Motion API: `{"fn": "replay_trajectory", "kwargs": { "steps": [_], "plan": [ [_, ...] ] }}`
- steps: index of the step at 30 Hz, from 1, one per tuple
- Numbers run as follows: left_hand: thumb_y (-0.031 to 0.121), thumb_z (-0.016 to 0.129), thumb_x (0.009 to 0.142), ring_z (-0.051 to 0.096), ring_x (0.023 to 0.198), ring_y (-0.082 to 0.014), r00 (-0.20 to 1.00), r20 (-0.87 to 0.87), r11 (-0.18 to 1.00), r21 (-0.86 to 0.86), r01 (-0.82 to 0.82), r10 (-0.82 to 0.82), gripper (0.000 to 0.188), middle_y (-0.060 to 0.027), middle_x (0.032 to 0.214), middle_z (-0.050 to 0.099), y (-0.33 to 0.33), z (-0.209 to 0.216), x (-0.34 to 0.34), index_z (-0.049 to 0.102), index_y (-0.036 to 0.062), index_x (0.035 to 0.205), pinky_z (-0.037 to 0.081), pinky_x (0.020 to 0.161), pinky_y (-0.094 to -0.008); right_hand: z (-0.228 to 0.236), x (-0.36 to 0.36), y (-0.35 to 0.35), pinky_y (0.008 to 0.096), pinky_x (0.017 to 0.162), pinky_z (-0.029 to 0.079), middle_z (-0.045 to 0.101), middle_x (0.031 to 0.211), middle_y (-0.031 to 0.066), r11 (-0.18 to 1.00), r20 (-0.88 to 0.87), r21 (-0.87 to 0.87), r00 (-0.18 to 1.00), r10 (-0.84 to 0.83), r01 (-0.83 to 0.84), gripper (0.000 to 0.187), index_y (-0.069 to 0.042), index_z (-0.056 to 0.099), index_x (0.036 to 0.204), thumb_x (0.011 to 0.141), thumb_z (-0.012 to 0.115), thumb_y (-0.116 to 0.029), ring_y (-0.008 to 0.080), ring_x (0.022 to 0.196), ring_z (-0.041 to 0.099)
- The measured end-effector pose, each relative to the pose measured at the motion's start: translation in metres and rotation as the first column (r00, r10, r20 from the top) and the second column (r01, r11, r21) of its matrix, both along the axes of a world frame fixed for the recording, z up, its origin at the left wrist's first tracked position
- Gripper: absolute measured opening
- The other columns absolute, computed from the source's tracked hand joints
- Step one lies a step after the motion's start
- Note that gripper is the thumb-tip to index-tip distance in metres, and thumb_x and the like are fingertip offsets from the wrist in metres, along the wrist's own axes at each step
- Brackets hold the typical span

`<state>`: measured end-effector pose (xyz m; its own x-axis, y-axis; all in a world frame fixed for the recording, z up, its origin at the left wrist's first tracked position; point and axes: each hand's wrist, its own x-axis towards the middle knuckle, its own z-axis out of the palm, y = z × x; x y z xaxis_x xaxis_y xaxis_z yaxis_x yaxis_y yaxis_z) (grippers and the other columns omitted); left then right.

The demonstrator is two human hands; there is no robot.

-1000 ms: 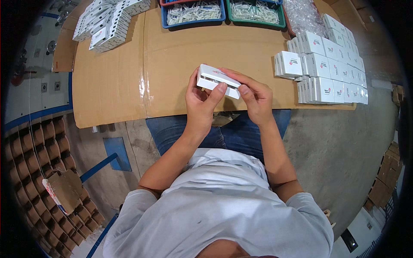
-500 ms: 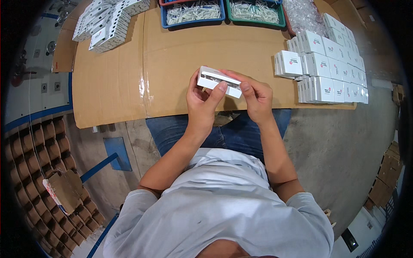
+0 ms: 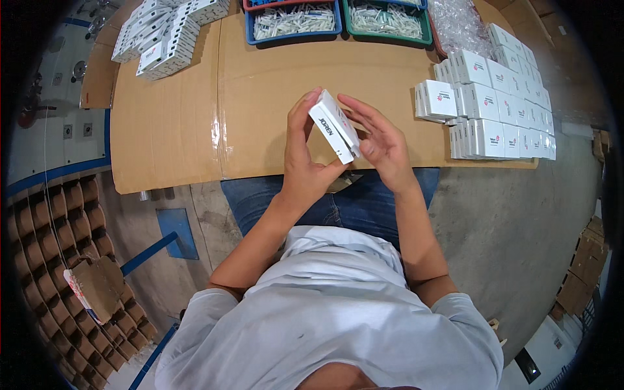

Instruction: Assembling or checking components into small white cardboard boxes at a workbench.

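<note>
A small white cardboard box (image 3: 333,130) with dark print on its side is held up, tilted, over the near edge of the cardboard-covered table (image 3: 260,91). My left hand (image 3: 304,156) grips it by its ends, thumb at the lower end and fingers at the upper one. A flap looks slightly raised along the side towards my right hand. My right hand (image 3: 387,140) is close beside the box with its fingers apart, the thumb near or touching its right edge; contact cannot be made out for certain.
Stacks of white boxes (image 3: 484,101) stand at the right, and more white boxes with dark spots (image 3: 170,40) at the far left. Blue (image 3: 296,40) and green (image 3: 390,40) trays of small white parts sit at the back, beside clear plastic bags (image 3: 458,25). A cardboard divider grid (image 3: 62,260) lies lower left.
The box has turned from lying nearly crosswise, showing an opening with contents, to a steep tilt showing its printed side. My right hand has loosened from it, its fingers spreading.
</note>
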<state>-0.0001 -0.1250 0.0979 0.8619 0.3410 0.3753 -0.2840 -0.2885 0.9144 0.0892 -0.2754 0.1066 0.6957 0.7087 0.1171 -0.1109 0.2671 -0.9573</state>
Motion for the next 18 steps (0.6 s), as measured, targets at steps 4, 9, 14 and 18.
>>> {"fn": "replay_trajectory", "kwargs": {
  "steps": [4, 9, 14, 18],
  "plan": [
    [0.004, 0.090, 0.069, 0.036, 0.148, -0.0339, 0.995, -0.018, 0.983, 0.152, 0.102, -0.101, 0.120, -0.0212, 0.164, 0.026, 0.006, -0.010, -0.001, 0.014, 0.0128, 0.161, 0.033, 0.120, -0.0473, 0.006, -0.003, 0.003, 0.0407, 0.114, 0.041, 0.050, 0.151, 0.0133, 0.996, 0.069, -0.087, 0.997, 0.039, -0.033, 0.074, -0.001, 0.042, 0.154, 0.091, 0.077, -0.021, 0.0237, 0.138, 0.049],
    [0.013, 0.079, 0.084, 0.032, 0.151, -0.0349, 0.968, 0.079, 0.951, -0.185, 0.248, -0.237, 0.110, -0.0215, 0.165, 0.024, 0.009, 0.008, -0.005, 0.003, 0.0101, 0.164, 0.029, 0.123, -0.0479, 0.004, -0.007, 0.006, 0.0402, 0.112, 0.043, 0.050, 0.151, 0.0118, 0.999, -0.010, -0.031, 0.999, -0.039, 0.039, 0.075, -0.004, 0.044, 0.154, 0.089, 0.078, -0.021, 0.0235, 0.137, 0.050],
    [0.021, 0.066, 0.095, 0.035, 0.149, -0.0318, 0.979, -0.036, 0.877, -0.452, 0.165, -0.202, 0.093, -0.0187, 0.162, 0.030, 0.006, 0.010, -0.004, 0.005, 0.0066, 0.164, 0.027, 0.123, -0.0454, 0.002, -0.007, 0.008, 0.0389, 0.112, 0.043, 0.048, 0.155, 0.0145, 0.999, 0.154, -0.028, 0.988, -0.028, 0.033, 0.071, -0.004, 0.049, 0.151, 0.089, 0.078, -0.024, 0.0258, 0.137, 0.051],
    [0.025, 0.063, 0.098, 0.038, 0.146, -0.0274, 0.969, -0.061, 0.862, -0.473, 0.184, -0.241, 0.080, -0.0160, 0.156, 0.038, 0.010, 0.010, -0.005, 0.020, 0.0038, 0.162, 0.029, 0.121, -0.0408, 0.005, -0.007, 0.011, 0.0408, 0.115, 0.040, 0.047, 0.155, 0.0191, 0.994, 0.303, -0.089, 0.952, -0.034, 0.064, 0.068, -0.004, 0.051, 0.149, 0.090, 0.076, -0.026, 0.0315, 0.141, 0.050]
  ]
}}
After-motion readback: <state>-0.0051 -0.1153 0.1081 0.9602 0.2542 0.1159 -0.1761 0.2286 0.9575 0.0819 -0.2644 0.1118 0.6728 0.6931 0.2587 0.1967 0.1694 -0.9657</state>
